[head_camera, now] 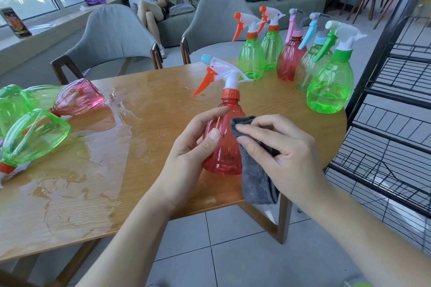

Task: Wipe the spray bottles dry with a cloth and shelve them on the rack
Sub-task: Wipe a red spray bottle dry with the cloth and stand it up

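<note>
Red plastic, the spray bottle stands upright above the wet wooden table, your left hand curled round its body. Your right hand pinches a grey cloth against its side. Five upright bottles wait near the black wire rack.

Table: wooden top, rounded right end, wet.
Water: pooled across the left and middle of the table.
Standing bottles: five upright at the far right end, close together; three green, one red, one pale green with a blue trigger.
Lying bottles: green ones and a pink bottle on their sides at the left edge, in the water.
</note>
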The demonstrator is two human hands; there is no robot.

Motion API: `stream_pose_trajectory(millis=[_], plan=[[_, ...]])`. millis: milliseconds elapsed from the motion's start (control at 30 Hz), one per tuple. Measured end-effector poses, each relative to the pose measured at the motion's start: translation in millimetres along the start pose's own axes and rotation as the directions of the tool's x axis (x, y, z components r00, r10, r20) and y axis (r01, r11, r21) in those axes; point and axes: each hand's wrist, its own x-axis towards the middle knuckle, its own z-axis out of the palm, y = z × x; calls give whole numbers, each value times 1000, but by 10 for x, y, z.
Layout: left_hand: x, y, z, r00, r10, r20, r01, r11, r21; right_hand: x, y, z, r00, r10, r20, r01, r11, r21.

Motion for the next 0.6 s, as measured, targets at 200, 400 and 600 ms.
stream_pose_trajectory(millis=[200,400,600], plan=[[9,11,7,999,-5,34,5,1000,-10,78,-16,-20,995,96,-28,-95,995,17],[44,-12,27,998,-23,-58,20,998,-56,-110,-15,-23,999,-10,54,8,1000,24],[47,39,35,999,-32,-27,30,995,-94,-32,-40,-11,999,-11,44,10,1000,25]])
